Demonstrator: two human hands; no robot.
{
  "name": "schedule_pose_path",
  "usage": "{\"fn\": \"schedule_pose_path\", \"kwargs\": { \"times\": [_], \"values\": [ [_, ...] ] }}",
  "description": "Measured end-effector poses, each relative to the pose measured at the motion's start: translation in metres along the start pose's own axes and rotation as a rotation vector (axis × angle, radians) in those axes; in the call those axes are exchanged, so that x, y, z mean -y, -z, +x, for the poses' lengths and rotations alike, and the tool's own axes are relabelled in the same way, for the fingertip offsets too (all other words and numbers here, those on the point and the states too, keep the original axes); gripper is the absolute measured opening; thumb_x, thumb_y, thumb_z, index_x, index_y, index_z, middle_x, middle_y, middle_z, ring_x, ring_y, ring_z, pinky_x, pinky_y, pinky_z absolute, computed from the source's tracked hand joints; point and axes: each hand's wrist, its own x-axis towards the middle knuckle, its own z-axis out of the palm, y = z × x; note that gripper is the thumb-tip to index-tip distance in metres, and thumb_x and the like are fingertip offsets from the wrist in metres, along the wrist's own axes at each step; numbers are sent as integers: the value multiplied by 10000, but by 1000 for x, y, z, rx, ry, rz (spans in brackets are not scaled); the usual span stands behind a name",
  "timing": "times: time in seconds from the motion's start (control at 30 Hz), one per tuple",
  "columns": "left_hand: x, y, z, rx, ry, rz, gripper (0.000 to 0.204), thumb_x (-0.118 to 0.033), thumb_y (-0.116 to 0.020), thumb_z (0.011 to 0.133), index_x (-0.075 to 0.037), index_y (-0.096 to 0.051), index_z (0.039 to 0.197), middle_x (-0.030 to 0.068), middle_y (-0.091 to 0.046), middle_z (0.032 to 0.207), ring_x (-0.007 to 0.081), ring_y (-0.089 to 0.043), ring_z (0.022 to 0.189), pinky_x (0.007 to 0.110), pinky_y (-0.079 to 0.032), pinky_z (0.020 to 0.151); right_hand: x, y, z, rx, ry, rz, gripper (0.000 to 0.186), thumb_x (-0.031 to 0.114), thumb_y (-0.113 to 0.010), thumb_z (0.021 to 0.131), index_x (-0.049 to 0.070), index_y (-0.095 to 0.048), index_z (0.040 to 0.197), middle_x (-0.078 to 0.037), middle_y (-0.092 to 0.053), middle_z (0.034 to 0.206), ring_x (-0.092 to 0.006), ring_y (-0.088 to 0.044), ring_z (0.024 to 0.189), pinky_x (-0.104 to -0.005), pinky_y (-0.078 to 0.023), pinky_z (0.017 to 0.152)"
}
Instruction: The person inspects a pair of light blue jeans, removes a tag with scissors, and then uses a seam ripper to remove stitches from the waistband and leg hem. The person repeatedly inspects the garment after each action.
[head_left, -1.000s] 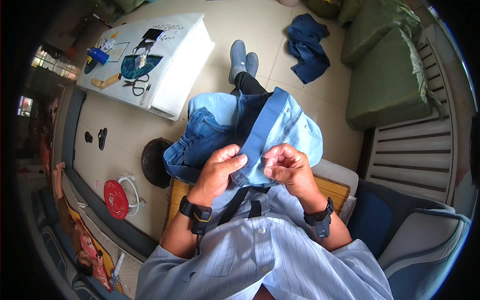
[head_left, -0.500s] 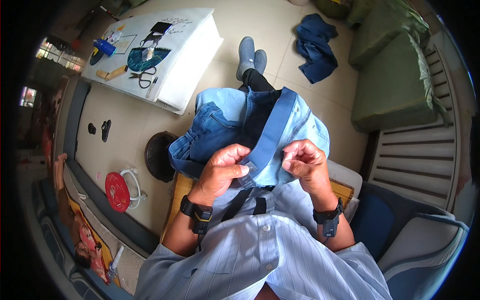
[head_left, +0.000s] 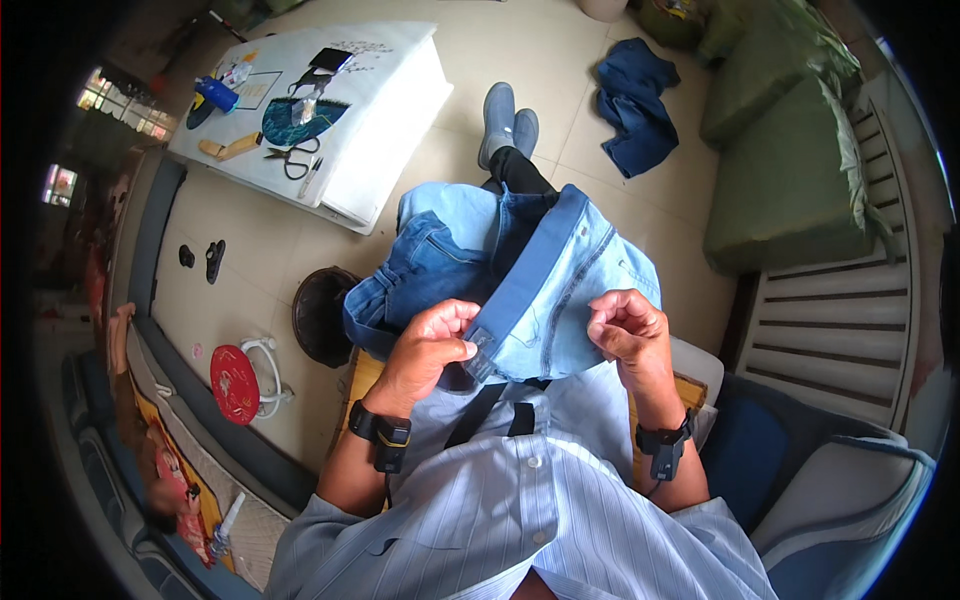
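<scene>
Pinching the near stretch of a mid-blue waistband, the left hand has thumb and fingers closed on its edge, just beside a greyish patch. From that pinch the band's long axis slants away, forward and to the right. The denim garment spreads to either side: pale cloth to the right of the left fingers, darker folds ahead and to their left. The right hand is bent over the pale part, apart from the band, so the left is the one in contact. The right thumb and forefinger are drawn narrow, nearly tip to tip; whether they hold something thin or touch the cloth, I cannot tell.
</scene>
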Motion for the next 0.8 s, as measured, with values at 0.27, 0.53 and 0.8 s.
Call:
{"fn": "schedule_pose_path", "kwargs": {
  "times": [0.27, 0.53, 0.8],
  "values": [
    [-27, 46, 6, -215, -161, 167, 303, -59, -712, 947, -3, -652, 1239, 99, -702, 1130, 180, -701, 978, 327, -565, 886, 12, -7, 4, -218, 4, -53, 143, -28, -688, 903, 34, -688, 1031, 35, -628, 808, -32, -482, 610, -210, -351, 528],
    [-78, 188, 42, -660, -293, 313, 198, -114, -681, 985, -20, -670, 1158, 65, -717, 1025, 166, -713, 893, 305, -562, 804, 4, 9, 10, -283, 106, -81, 107, -48, -679, 916, 21, -678, 997, 33, -614, 780, -21, -478, 562, -190, -334, 488],
    [-83, 292, 100, -958, -313, 695, 315, -161, -690, 977, 27, -677, 1230, 131, -691, 1120, 249, -679, 1025, 353, -537, 926, -17, 8, 5, -322, -64, -186, 117, -48, -663, 906, 25, -666, 998, 4, -623, 760, -54, -502, 556, -217, -379, 483]
  ]
}}
